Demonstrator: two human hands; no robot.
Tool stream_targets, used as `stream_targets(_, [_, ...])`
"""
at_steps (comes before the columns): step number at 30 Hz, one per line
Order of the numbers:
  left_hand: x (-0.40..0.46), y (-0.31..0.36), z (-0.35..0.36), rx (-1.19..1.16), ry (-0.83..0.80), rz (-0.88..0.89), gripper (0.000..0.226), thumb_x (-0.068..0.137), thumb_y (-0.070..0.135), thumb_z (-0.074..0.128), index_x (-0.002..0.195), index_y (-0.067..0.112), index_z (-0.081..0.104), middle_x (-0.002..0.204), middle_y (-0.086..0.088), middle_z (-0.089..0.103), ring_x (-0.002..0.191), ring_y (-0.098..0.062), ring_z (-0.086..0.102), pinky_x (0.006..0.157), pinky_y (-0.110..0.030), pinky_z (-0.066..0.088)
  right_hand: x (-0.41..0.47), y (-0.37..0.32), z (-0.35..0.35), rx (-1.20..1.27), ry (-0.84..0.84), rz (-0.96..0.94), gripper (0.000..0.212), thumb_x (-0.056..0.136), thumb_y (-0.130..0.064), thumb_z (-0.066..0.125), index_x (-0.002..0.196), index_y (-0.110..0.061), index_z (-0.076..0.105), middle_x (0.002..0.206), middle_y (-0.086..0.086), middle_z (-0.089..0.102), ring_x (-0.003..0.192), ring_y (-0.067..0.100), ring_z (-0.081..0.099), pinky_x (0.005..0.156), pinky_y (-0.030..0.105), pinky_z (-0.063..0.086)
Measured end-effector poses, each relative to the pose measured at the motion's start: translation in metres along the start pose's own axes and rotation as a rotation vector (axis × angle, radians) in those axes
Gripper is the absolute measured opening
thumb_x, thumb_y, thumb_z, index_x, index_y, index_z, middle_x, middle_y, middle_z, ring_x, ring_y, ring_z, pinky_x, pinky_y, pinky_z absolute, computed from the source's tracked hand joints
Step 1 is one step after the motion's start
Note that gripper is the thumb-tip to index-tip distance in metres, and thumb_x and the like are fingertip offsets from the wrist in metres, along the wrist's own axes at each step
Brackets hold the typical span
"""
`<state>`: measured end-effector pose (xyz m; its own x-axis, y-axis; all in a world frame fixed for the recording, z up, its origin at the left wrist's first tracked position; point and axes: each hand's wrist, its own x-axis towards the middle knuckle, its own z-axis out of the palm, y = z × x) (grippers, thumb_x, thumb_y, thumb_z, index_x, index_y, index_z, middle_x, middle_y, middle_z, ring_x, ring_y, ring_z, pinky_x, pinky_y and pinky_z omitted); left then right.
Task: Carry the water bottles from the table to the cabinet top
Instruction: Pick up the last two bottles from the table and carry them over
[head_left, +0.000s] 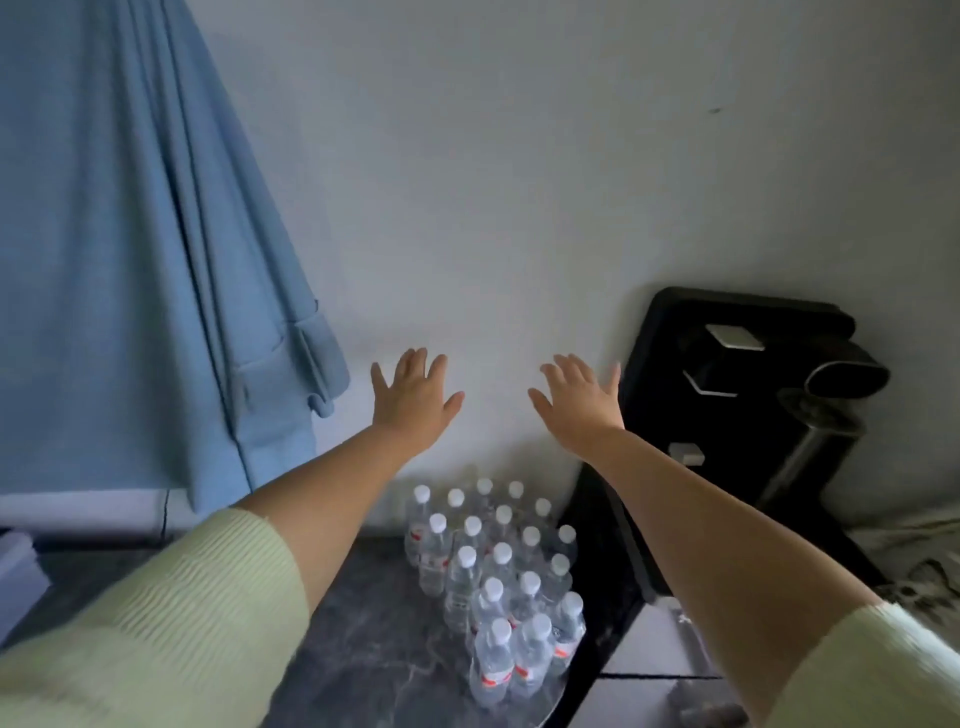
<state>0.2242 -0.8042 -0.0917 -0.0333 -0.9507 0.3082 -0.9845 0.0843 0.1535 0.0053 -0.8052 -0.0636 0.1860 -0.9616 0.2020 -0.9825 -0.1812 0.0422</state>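
Several clear water bottles (493, 577) with white caps and red-white labels stand packed together on a dark marbled surface (358, 639) below me. My left hand (413, 397) and my right hand (582, 402) are both stretched out in front of the white wall, palms down, fingers spread, holding nothing. Both hands hover well above and beyond the bottles, touching none of them. Pale green sleeves cover my upper forearms.
A blue garment (130, 260) hangs on the left against the wall. A black machine with metal parts (753, 395) stands to the right of the bottles. A white drawer front (654, 649) lies below it. Crumpled cloth (914, 551) sits at the far right.
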Motion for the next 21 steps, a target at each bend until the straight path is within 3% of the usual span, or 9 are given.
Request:
stream_targets(5, [-0.071, -0.011, 0.006, 0.072, -0.030, -0.145, 0.059, 0.098, 0.050, 0.032, 0.148, 0.020, 0.023, 0.157, -0.007, 0.018, 0.147, -0.023, 0.012, 0.113, -0.060, 0.009, -0.019, -0.022, 0.019, 0.020, -0.060, -0.173, 0.054, 0.101, -0.048, 0.019, 0.149, -0.023, 0.025, 0.160, 0.000, 0.017, 0.149, 0.017, 0.007, 0.114, 0.061, -0.008])
stream_targets(11, [-0.162, -0.061, -0.020, 0.104, -0.011, -0.386, 0.058, 0.097, 0.047, 0.037, 0.147, 0.020, 0.026, 0.157, -0.005, 0.019, 0.146, -0.018, 0.013, 0.114, -0.057, 0.008, -0.039, -0.101, 0.023, 0.065, -0.124, -0.404, 0.054, 0.102, -0.047, 0.019, 0.150, -0.022, 0.024, 0.161, -0.002, 0.014, 0.150, 0.017, 0.005, 0.113, 0.062, -0.008])
stream_targets(21, [-0.379, -0.179, -0.099, 0.305, 0.008, -0.851, 0.058, 0.096, 0.049, 0.039, 0.147, 0.024, 0.028, 0.153, -0.004, 0.028, 0.143, -0.023, 0.023, 0.113, -0.056, 0.018, -0.131, -0.307, 0.009, 0.146, -0.151, -0.832, 0.053, 0.102, -0.045, 0.022, 0.149, -0.020, 0.024, 0.160, -0.001, 0.016, 0.148, 0.018, 0.010, 0.119, 0.055, 0.003])
